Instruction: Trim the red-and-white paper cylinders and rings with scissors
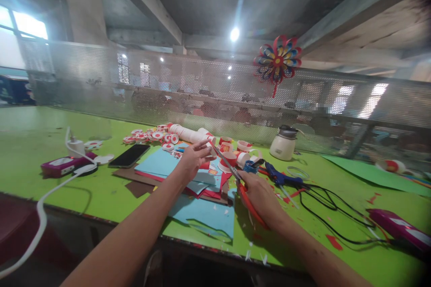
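head view: right hand grips open scissors.

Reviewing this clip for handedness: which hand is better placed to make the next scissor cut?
Right. The right hand grips the red-handled scissors, blades pointing toward the left hand, which holds the small piece at the blade tips.

One camera, worn on the head, looks forward and slightly down across a green table from its near edge. The forearms enter from the bottom, close to the lens, and a mesh fence and the ceiling fill the upper half beyond.
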Demonstrator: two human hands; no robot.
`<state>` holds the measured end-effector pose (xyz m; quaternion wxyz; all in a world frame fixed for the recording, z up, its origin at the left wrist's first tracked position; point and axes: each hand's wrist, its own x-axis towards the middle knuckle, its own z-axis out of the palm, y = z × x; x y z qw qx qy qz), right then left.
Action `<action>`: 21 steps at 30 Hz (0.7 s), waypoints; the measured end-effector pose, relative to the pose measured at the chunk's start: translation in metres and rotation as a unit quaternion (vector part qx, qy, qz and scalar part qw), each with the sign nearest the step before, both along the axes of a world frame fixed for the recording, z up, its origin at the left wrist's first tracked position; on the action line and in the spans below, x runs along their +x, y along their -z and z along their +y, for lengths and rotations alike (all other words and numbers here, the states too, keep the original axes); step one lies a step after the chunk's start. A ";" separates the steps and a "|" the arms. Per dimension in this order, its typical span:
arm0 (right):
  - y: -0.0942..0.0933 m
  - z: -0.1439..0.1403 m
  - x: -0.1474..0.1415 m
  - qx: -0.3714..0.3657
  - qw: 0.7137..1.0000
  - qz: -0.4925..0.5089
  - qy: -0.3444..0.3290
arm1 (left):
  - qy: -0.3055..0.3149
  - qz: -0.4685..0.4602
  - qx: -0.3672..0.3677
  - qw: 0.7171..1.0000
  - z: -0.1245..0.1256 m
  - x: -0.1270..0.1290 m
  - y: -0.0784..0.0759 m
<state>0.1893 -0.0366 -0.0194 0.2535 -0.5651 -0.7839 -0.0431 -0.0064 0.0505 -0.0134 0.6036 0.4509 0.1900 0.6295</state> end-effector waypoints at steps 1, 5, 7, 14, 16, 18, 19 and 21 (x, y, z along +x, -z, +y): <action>0.000 0.000 0.000 0.000 1.000 -0.002 -0.001 | -0.004 0.000 0.001 1.000 0.000 0.000 0.000; 0.001 0.001 0.001 -0.004 1.000 -0.002 -0.005 | 0.001 0.001 0.001 1.000 0.000 0.001 0.000; 0.000 0.001 0.001 -0.004 1.000 -0.004 -0.002 | 0.003 0.002 0.000 1.000 -0.001 0.001 0.000; -0.003 0.000 0.001 -0.010 1.000 -0.008 0.002 | -0.003 0.010 -0.006 1.000 -0.005 0.001 -0.002; -0.003 0.000 0.001 -0.014 1.000 -0.009 0.002 | -0.009 0.012 -0.002 1.000 -0.005 0.002 -0.002; -0.003 0.000 0.000 -0.018 1.000 -0.011 0.002 | -0.014 0.013 0.001 1.000 -0.004 0.002 -0.001; -0.003 0.000 0.000 -0.017 1.000 -0.012 0.004 | -0.016 0.013 0.001 1.000 -0.003 0.002 -0.001; -0.003 0.001 0.000 -0.012 1.000 -0.018 0.010 | -0.015 0.012 0.001 1.000 -0.002 0.001 0.000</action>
